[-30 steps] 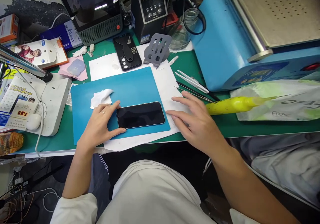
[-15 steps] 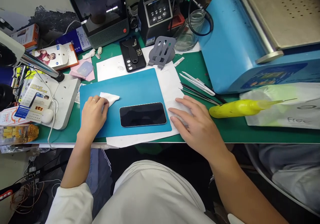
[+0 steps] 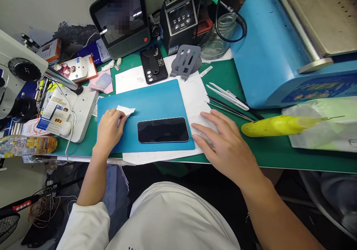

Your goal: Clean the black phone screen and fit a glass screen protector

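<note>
A black-screened phone [image 3: 163, 130] lies flat on the blue mat [image 3: 150, 95], its screen facing up. My left hand [image 3: 109, 129] rests on the mat's left part, fingers closed on a folded white tissue [image 3: 126, 111]. To the right of the phone, my right hand [image 3: 225, 142] is over the white paper [image 3: 195, 97] with its fingers spread and nothing in them. White and black tweezers [image 3: 228, 96] lie beyond my right hand, and a yellow bottle with a needle tip [image 3: 273, 126] is to its right.
Behind the mat are a black phone back [image 3: 153, 64], a grey stand [image 3: 185, 61], a glass jar [image 3: 219, 36] and a screen device [image 3: 121, 15]. A blue machine [image 3: 267, 53] fills the right; a microscope base [image 3: 83, 112] stands left.
The camera view has shifted, so the bench appears further right and more of the microscope shows. Both hands keep nearly the same places beside the phone, the left still holding the tissue.
</note>
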Demonstrator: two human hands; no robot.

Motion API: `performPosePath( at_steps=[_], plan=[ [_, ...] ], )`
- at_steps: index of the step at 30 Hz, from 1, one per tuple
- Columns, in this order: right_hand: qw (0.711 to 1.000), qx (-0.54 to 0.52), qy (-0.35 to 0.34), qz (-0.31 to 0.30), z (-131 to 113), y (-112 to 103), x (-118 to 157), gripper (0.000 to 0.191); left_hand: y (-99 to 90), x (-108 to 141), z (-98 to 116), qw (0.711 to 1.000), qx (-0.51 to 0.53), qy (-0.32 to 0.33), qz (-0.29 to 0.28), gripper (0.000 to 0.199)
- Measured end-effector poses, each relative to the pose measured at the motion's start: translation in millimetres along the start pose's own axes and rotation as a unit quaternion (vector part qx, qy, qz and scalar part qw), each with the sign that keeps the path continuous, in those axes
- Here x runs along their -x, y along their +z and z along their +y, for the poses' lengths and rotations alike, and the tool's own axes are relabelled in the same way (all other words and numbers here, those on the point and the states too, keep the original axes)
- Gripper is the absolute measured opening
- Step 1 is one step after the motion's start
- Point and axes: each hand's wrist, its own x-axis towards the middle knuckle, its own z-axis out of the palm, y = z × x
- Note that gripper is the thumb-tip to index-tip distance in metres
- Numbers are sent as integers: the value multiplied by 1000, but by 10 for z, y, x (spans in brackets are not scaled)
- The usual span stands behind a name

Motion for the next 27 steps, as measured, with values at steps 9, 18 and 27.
performPosePath(
  at_steps=[9,18,27],
  plan=[
    [1000,-2,-2,0,20,17,19,30,-63,534,515,995,52,84,-15,16],
    [1000,18,-12,6,17,42,27,33,170,724,517,989,42,139,-37,63],
    [1000,-10,-12,18,-30,-1,35,59,204,928,877,993,16,92,-68,91]
  ],
)
